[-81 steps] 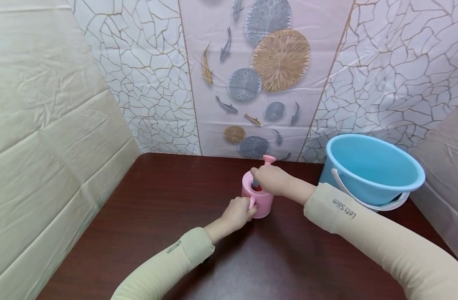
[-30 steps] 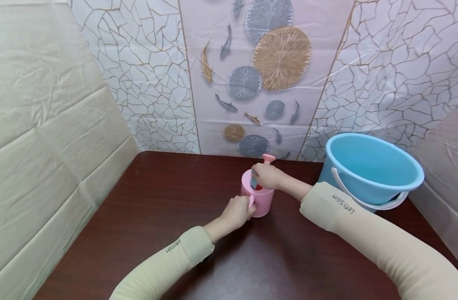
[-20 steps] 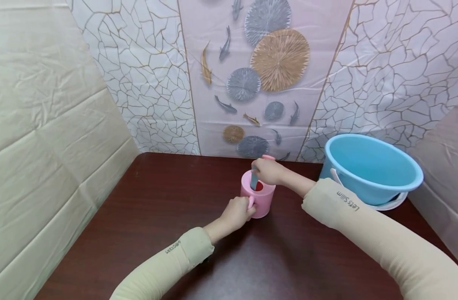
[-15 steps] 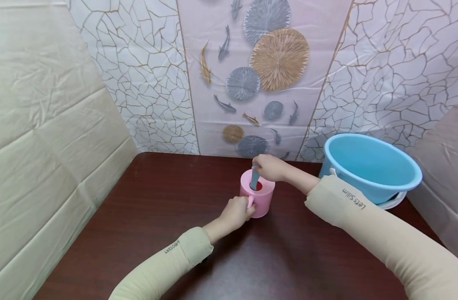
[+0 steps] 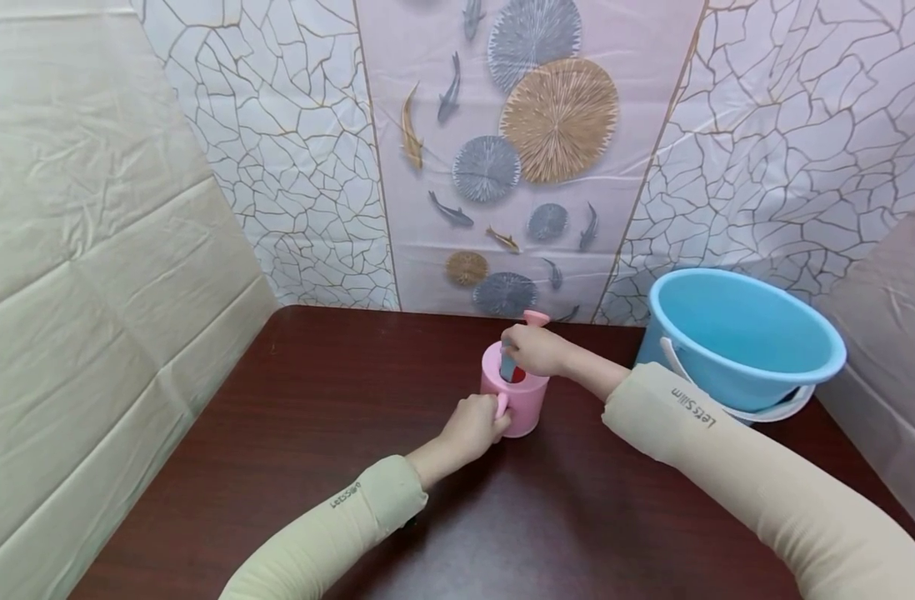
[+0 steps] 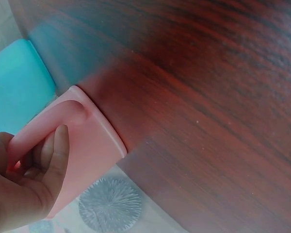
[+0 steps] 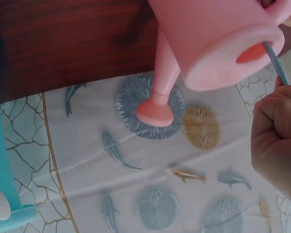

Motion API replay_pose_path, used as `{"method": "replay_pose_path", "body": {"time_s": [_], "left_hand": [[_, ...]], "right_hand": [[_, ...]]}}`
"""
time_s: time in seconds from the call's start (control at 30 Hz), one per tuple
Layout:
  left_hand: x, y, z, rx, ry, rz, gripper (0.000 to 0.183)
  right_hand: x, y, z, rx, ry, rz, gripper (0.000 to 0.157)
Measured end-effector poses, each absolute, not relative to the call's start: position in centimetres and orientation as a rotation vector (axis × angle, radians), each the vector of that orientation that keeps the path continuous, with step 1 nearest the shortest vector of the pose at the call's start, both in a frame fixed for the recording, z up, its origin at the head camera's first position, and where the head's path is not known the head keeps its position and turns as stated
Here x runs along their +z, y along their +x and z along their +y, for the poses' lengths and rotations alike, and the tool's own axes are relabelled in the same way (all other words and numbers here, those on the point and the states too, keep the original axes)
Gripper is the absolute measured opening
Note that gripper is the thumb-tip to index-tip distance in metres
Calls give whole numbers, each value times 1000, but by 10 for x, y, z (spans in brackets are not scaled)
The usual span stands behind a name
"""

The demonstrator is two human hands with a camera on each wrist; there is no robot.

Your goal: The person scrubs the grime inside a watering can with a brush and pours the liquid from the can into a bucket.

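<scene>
A pink watering can (image 5: 525, 414) stands upright on the dark wood table, its spout rose (image 7: 155, 114) facing the back wall. My left hand (image 5: 470, 427) grips the can's handle (image 6: 48, 124), with the fingers curled round it in the left wrist view. Over the can's top opening, my right hand (image 5: 538, 350) pinches a slim blue-grey handle (image 7: 276, 63). The lower part of that handle goes down through the opening, so whatever is at its end stays hidden. Red shows inside the can.
A light blue bucket (image 5: 742, 367) with a white carrying handle (image 5: 783, 408) stands at the right, near my right forearm. Patterned wall sheeting (image 5: 457, 242) rises behind the table (image 5: 337, 400), and a beige cloth wall (image 5: 112, 333) borders its left side.
My right hand lifted the blue-grey handle partly out of the can about half a second ago and has since lowered it back in. The left hand and the can stay in place.
</scene>
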State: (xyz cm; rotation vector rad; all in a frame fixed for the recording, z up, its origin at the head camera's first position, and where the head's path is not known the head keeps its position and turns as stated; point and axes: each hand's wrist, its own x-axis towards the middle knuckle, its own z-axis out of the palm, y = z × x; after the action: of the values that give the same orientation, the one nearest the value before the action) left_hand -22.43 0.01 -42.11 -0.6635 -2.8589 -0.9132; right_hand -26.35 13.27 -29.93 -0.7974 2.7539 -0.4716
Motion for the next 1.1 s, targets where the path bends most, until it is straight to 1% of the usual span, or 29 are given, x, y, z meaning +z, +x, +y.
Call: {"method": "replay_pose_path", "body": {"time_s": [0.13, 0.23, 0.33, 0.6, 0.73, 0.87, 0.9, 0.93, 1.0, 1.1], "left_hand": [[-421, -224, 1, -902, -668, -2852, 30], [-421, -224, 1, -908, -672, -2846, 30], [-421, -224, 1, -918, -679, -2850, 33], [-421, -224, 1, -943, -669, -2868, 35], [-421, -224, 0, -954, -665, -2872, 35], [-421, -224, -1, -930, -682, -2866, 31], [-422, -224, -1, -922, -686, -2867, 30], [-422, -224, -1, -913, -689, -2862, 29], [-422, -224, -1, -905, -696, -2857, 28], [-423, -225, 0, -915, -694, -2858, 29]], "right_hand": [[-304, -259, 132, -433, -750, 2767, 19], [-304, -258, 133, -464, -730, 2792, 14], [-301, -258, 134, -524, -707, 2850, 13], [-291, -257, 135, -640, -590, 2840, 20], [-291, -257, 134, -711, -531, 2826, 20], [-308, -266, 135, -704, -524, 2831, 20], [-315, -270, 136, -690, -532, 2830, 20], [-330, -280, 140, -708, -593, 2846, 23], [-341, -286, 142, -679, -594, 2844, 24], [-341, -283, 142, -699, -567, 2812, 23]]}}
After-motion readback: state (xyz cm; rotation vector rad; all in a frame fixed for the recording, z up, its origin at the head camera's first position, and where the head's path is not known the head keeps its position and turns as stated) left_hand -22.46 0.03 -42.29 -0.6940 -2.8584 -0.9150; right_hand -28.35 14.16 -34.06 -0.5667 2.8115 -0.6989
